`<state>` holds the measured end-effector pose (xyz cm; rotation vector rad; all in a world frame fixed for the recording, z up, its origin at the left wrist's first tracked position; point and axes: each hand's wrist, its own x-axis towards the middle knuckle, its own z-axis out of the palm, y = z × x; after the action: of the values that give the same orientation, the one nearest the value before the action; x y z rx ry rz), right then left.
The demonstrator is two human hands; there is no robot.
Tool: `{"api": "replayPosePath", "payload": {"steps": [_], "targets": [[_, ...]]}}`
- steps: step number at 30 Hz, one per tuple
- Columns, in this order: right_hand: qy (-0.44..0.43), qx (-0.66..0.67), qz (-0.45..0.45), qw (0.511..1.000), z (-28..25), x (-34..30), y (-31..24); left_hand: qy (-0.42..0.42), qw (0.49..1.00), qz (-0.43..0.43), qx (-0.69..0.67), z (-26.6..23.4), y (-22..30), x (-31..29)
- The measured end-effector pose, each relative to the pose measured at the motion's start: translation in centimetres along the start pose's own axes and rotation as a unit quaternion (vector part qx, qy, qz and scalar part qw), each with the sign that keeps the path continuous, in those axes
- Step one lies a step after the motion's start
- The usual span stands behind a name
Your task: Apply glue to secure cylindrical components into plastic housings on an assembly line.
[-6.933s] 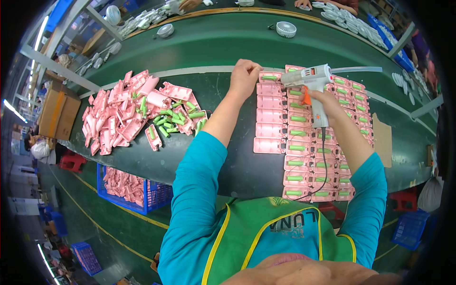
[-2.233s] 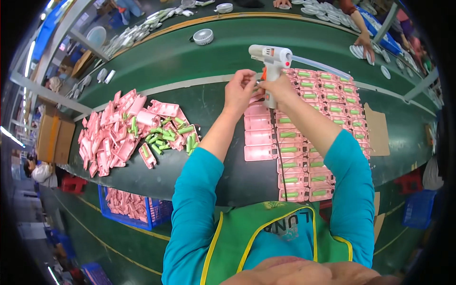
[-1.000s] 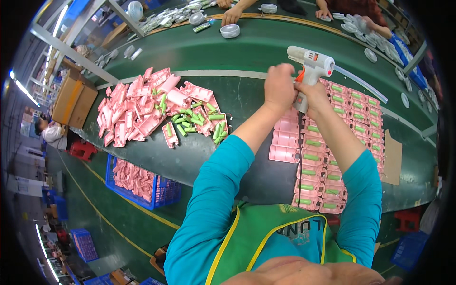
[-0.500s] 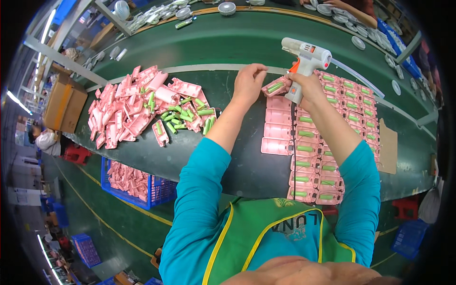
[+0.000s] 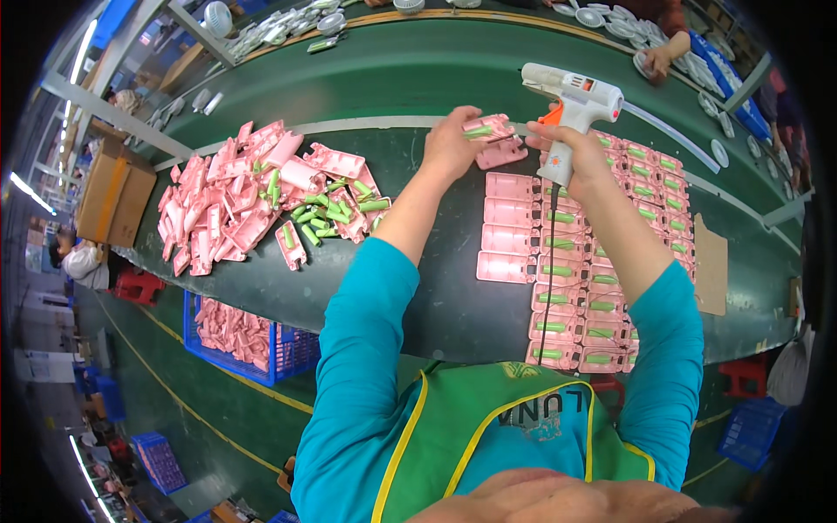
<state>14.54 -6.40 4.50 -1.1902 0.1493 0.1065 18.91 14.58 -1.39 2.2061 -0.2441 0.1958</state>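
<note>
My left hand pinches a pink plastic casing with a green battery in it, slightly above the bench. Another pink half-shell lies just beneath it. In my right hand is a white and orange glue gun, its nozzle pointing left above the held casing and its black cord hanging down. Rows of pink casings with green batteries cover the bench below and right of my right hand. Beside them, a column of bare pink shells lies flat.
At left is a heap of pink shells with loose green batteries. A cardboard box stands at the bench's left end, a blue basket of shells below. Beyond the green conveyor, a co-worker's hand touches white parts.
My left hand has taken hold of the battery-filled casing and lifted it off the shell beneath, leftward and up. The glue gun has shifted slightly right. A co-worker's hand has reached over the conveyor.
</note>
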Motion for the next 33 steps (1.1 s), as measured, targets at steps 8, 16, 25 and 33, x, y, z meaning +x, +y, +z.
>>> {"api": "replayPosePath", "payload": {"steps": [8,16,25,33], "targets": [[0.016,0.029,0.016,0.999,-2.8,-0.9,-1.5,0.047,0.994,-0.024,0.096,2.7,-2.6,3.6],[0.02,0.018,0.019,0.999,-3.7,-3.3,-3.9,-0.034,0.993,0.022,0.114,5.8,-1.8,3.3],[0.009,0.021,0.03,0.999,-4.2,-3.9,-4.4,-0.117,0.992,0.03,0.041,4.9,-0.9,3.2],[-0.061,0.006,-0.009,0.998,-4.4,-4.2,-5.1,-0.127,0.991,0.05,-0.009,5.0,-1.3,3.5]]}}
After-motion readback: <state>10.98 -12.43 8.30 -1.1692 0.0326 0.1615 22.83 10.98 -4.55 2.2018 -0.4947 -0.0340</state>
